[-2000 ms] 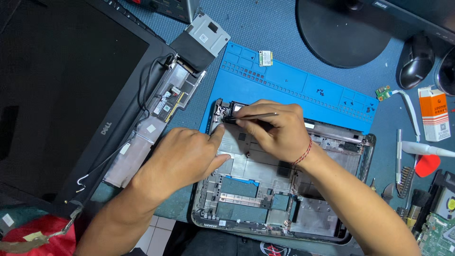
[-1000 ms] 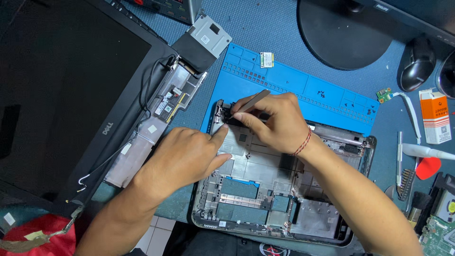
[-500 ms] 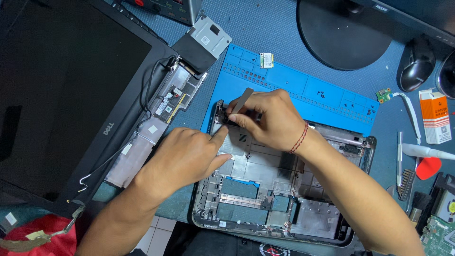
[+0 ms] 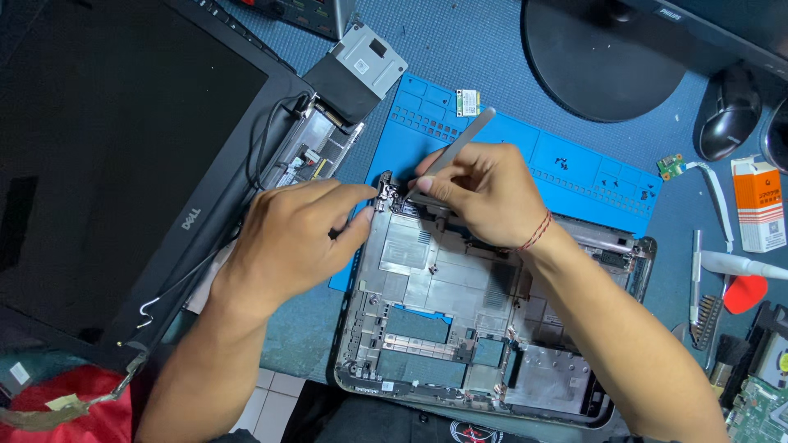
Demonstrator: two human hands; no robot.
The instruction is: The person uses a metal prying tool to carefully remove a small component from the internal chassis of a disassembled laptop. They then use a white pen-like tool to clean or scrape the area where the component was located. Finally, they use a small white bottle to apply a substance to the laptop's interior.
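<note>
A stripped grey laptop base [image 4: 460, 328] lies partly on a blue work mat [image 4: 574, 172]. My right hand [image 4: 484, 193] pinches metal tweezers [image 4: 460, 146]. Their tips sit at the hinge bracket [image 4: 387, 195] in the base's far left corner, and their back end points up and to the right. My left hand [image 4: 287, 238] grips that same corner from the left, with the index finger and thumb against the edge of the base. Whatever is between the tweezer tips is hidden by my fingers.
The detached black screen lid [image 4: 107, 148] with loose cables lies to the left. Behind it is a drive caddy [image 4: 361, 61], and a small card [image 4: 468, 102] lies on the mat. A monitor stand [image 4: 607, 57], a mouse [image 4: 730, 111], an orange box [image 4: 759, 205] and hand tools [image 4: 698, 287] crowd the right side.
The tweezers swung from lying level to pointing up and right. My right hand shifted slightly left toward the corner of the base. My left hand stayed in place.
</note>
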